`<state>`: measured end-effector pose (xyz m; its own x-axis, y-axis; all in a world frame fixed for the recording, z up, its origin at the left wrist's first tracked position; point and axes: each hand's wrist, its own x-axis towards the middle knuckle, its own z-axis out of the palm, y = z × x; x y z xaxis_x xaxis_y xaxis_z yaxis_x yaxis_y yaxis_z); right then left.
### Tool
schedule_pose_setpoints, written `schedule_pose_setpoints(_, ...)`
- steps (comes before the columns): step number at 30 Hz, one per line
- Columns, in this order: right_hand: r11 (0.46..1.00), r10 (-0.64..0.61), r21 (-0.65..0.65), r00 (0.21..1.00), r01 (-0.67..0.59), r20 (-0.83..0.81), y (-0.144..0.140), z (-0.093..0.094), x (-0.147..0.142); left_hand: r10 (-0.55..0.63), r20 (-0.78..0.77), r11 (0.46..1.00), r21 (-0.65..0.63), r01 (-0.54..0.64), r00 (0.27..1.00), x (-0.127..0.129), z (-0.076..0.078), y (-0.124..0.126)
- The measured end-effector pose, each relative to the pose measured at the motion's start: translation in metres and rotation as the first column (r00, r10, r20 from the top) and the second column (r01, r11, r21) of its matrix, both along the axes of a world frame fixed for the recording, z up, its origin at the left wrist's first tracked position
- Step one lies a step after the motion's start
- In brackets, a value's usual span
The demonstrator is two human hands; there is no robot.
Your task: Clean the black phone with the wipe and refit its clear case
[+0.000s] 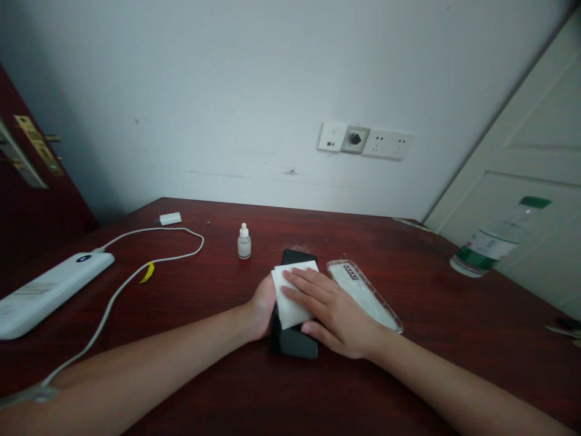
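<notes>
A: Where is your right hand (333, 315)?

B: Flat, fingers spread, pressing a white wipe (290, 297) onto the phone (295, 339), which lies mid-table (227, 375).

A: And your left hand (262, 309)?

B: It grips the phone's left edge (how tightly, I cannot tell). A clear case (365, 293) lies just right; a dropper bottle (244, 241) stands behind.

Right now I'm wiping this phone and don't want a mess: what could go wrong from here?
The small dropper bottle stands upright just beyond the phone; a forward stroke of the right hand pressing the white wipe might tip it. The clear phone case lies beside that hand and could get pushed away. The left hand only steadies the phone's edge, so it may slide.
</notes>
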<state>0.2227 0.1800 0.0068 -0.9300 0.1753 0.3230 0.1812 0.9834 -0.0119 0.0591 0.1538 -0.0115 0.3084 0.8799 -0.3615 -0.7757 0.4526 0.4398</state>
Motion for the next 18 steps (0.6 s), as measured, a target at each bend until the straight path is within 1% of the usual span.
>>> schedule_pose_setpoints(3,0.999,-0.014,0.036,0.999,0.013,0.030,0.0007,0.0005,-0.0011,0.062,-0.048,0.998,0.029,-0.061,0.997,0.0033,0.0013,-0.0025)
schedule_pose_setpoints(5,0.997,-0.050,0.067,0.999,0.049,0.022,0.0009,0.0002,-0.0012,0.068,-0.081,0.997,0.028,-0.066,0.994,0.0039,0.0013,-0.0035)
schedule_pose_setpoints(9,0.980,-0.146,0.133,0.989,0.146,-0.010,0.0025,-0.0009,-0.0009,-0.007,-0.120,1.000,0.024,0.010,0.993,0.0012,-0.0005,-0.0028)
schedule_pose_setpoints(12,0.953,-0.241,0.175,0.969,0.248,-0.057,0.0055,-0.0023,-0.0002,-0.078,-0.113,0.996,0.039,0.083,0.991,-0.0015,-0.0016,-0.0011)
schedule_pose_setpoints(15,0.926,-0.316,0.179,0.942,0.332,-0.110,0.0079,-0.0038,0.0008,-0.100,-0.089,0.993,0.060,0.105,0.991,-0.0033,-0.0037,0.0004)
schedule_pose_setpoints(18,0.919,-0.328,0.162,0.926,0.358,-0.187,0.0075,-0.0046,0.0024,-0.099,-0.060,0.993,0.060,0.103,0.993,-0.0043,-0.0070,0.0016)
